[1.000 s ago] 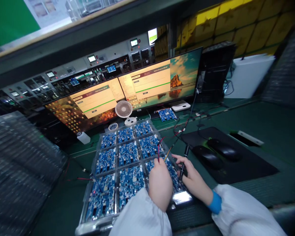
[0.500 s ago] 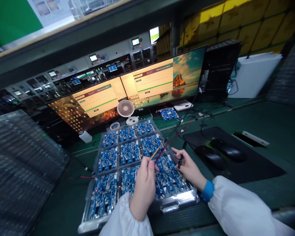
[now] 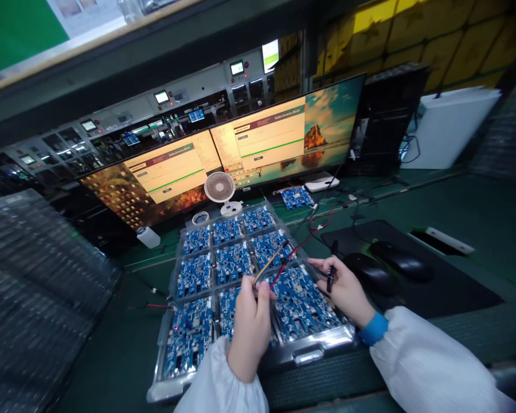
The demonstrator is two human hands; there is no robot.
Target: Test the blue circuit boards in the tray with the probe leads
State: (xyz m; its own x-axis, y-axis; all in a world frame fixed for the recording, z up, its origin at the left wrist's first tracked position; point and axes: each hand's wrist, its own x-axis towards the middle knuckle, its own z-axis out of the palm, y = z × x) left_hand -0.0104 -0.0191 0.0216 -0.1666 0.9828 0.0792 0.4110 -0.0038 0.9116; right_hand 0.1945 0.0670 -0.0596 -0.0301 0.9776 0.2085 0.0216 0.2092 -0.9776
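Note:
A clear plastic tray [image 3: 303,351] holds several blue circuit boards [image 3: 232,263] in its compartments. Over its front middle, my left hand [image 3: 253,321] pinches thin coloured wires [image 3: 270,263], orange and red among them. My right hand [image 3: 341,287] is at the tray's right edge, its fingers closed around a black pen [image 3: 332,267] that stands nearly upright. The fingertips of my right hand are close to the tray's rim. At the front left compartment, dark wires run onto a board [image 3: 189,332] where a small red light glows.
Two monitors [image 3: 262,137] stand behind the tray, with a small white fan [image 3: 220,188] before them. Two black mice [image 3: 399,261] lie on a dark mat [image 3: 447,287] at right. Stacked clear trays [image 3: 38,298] fill the left. A loose board [image 3: 296,197] lies behind the tray.
The tray has shifted slightly to the right. My right hand has moved right with the pen, which is now more upright. My left hand still pinches the wires, slightly further left.

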